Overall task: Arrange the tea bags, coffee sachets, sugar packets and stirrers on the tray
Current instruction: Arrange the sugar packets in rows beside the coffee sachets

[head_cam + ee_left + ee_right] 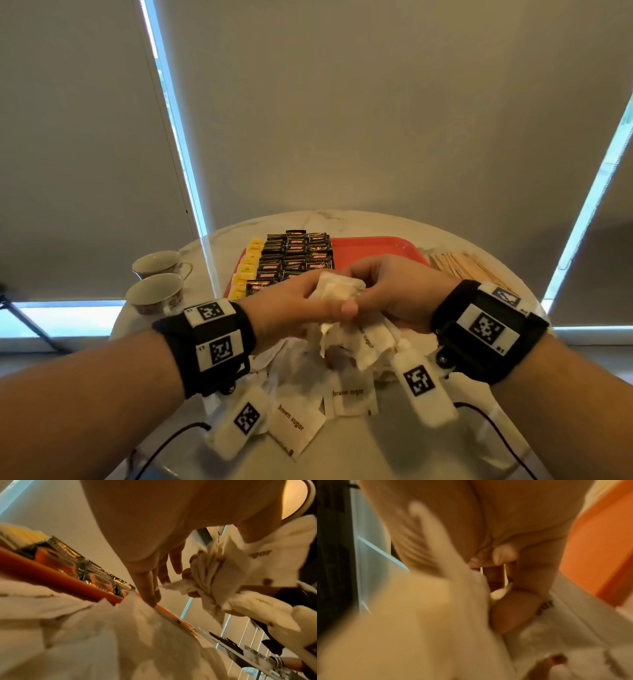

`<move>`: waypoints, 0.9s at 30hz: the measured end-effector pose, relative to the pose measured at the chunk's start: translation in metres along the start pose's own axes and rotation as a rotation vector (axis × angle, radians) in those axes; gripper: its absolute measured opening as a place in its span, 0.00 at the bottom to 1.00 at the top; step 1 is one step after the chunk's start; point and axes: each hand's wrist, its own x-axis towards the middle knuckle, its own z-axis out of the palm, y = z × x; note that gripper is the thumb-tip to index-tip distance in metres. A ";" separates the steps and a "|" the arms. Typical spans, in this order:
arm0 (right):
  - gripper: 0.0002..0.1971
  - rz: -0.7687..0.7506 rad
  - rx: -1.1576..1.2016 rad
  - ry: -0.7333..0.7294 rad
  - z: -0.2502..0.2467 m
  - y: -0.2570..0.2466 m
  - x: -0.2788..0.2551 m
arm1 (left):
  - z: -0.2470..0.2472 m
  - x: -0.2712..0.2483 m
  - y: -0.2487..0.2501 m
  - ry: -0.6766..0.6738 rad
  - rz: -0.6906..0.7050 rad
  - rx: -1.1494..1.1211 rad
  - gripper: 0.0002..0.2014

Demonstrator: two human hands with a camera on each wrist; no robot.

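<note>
The loose white paper packets (291,428) on the near part of the table read "brown sugar" in brown lowercase letters; two such labels are legible in the head view, and a third runs sideways on a packet under the hands. They are flat, crinkled paper squares lying in an overlapping heap just in front of the tray.

Both hands meet above that heap. The right hand (387,291) has its fingers curled around a bunch of packets (337,287); the left wrist view shows this bunch as several thin packets pressed together in a fan, one printed with the letters "gar". The left hand (291,308) touches the same bunch, its thumb lying across the front, while its fingers point down nearly straight in the left wrist view; whether it truly grips is unclear. The right wrist view is too blurred to add anything.

The red plastic tray (376,245) has a raised rim. Its left part holds a column of yellow tea bags (248,265) and, just beside them, rows of glossy black coffee sachets (296,255) with red and gold print too small to read. Thin wooden stirrers (459,265) lie on the table just right of the tray.

Two pale ceramic cups (157,281) stand left of the tray on the round, marble-patterned table (376,445). Each wrist wears a black strap bearing white tags with black square codes.
</note>
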 end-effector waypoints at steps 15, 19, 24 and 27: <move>0.18 -0.056 0.361 0.108 0.007 0.019 0.076 | -0.025 0.045 -0.010 0.269 -0.180 -0.388 0.19; 0.16 -0.041 0.277 0.080 0.001 0.017 0.089 | -0.034 0.054 -0.013 0.382 -0.195 -0.338 0.18; 0.14 -0.068 0.336 0.063 -0.018 -0.007 0.105 | -0.050 0.071 0.001 0.537 -0.125 -0.245 0.17; 0.13 -0.156 0.251 0.164 -0.018 -0.015 0.119 | -0.054 0.083 0.014 0.580 -0.051 -0.241 0.19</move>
